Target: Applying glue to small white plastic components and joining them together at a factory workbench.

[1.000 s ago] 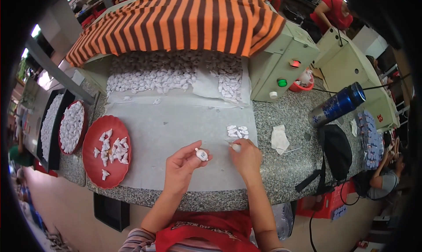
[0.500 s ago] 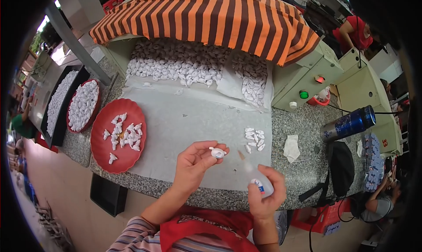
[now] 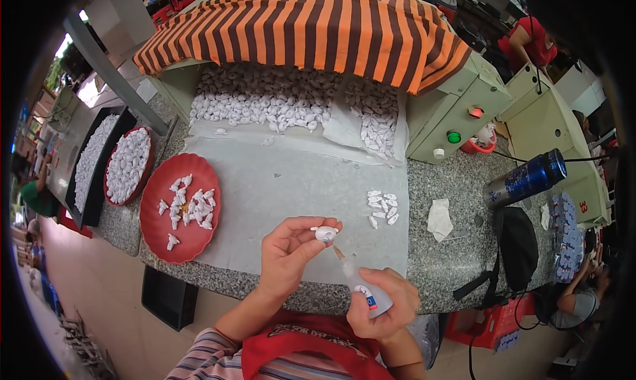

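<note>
Between the fingertips of my left hand (image 3: 289, 251) is a small white plastic-looking figure part (image 3: 325, 233) with a rounded body. My right hand (image 3: 386, 302) grips a translucent squeeze bottle (image 3: 363, 288) with a blue-and-white label. The bottle is tilted, and its narrow brownish nozzle (image 3: 338, 252) points up at the underside of the white part, very close to it; whether they touch I cannot tell. Several slim white pieces (image 3: 382, 208) lie in short rows on the pale sheet (image 3: 291, 181), right of my left hand. A red scalloped plate (image 3: 149, 211) at the left carries several joined white figures (image 3: 199, 206).
A pile of white parts (image 3: 265, 102) fills the machine opening under a striped orange-and-brown cloth (image 3: 298, 29). At left stand a red bowl (image 3: 151, 156) and a black tray (image 3: 126, 125) of white parts. A crumpled tissue (image 3: 438, 219), blue tumbler (image 3: 527, 179) and black bag (image 3: 517, 247) sit at right.
My right hand has moved left with the squeeze bottle, bringing its nozzle up to the white part. My left hand has barely moved and still holds the part.
</note>
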`<state>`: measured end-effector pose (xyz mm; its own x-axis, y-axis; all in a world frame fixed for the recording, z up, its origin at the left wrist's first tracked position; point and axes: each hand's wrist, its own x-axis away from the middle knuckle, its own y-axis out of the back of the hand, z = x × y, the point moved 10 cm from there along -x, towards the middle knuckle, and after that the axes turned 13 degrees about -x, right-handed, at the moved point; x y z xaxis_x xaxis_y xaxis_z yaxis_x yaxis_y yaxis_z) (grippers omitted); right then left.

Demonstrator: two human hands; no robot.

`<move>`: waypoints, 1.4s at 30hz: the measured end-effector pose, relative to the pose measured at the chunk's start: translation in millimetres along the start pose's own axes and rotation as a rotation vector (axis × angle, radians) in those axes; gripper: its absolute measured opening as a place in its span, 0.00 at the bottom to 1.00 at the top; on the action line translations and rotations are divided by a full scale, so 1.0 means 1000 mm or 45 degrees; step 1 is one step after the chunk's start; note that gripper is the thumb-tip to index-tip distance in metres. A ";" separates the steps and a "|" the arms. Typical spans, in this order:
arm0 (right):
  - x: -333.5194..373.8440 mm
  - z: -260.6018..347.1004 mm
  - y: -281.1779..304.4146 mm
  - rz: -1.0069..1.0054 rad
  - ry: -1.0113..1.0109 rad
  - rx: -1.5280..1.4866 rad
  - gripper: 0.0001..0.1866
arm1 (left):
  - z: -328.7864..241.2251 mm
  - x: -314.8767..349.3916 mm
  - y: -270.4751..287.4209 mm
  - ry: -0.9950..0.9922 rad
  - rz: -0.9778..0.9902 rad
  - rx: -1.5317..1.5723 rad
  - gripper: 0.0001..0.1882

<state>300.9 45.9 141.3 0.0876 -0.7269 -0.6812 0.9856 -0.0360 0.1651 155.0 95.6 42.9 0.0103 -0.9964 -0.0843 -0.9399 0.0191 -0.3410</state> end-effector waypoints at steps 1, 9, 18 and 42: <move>0.000 -0.001 0.001 -0.009 0.008 -0.003 0.15 | -0.001 0.000 0.000 -0.006 -0.002 -0.008 0.14; -0.002 -0.002 0.003 0.003 0.005 0.001 0.16 | -0.003 -0.001 -0.001 -0.026 -0.009 -0.072 0.14; 0.002 -0.006 0.006 0.006 -0.059 -0.010 0.15 | 0.000 0.002 -0.003 -0.009 -0.002 -0.105 0.14; 0.035 -0.167 0.000 0.746 -1.138 0.989 0.29 | 0.016 0.005 0.018 -0.016 -0.159 0.072 0.12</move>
<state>328.0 134.9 -1.3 0.0497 -0.9576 0.2837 0.4697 0.2731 0.8395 143.3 92.3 21.4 0.1308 -0.9902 -0.0490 -0.9101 -0.1003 -0.4021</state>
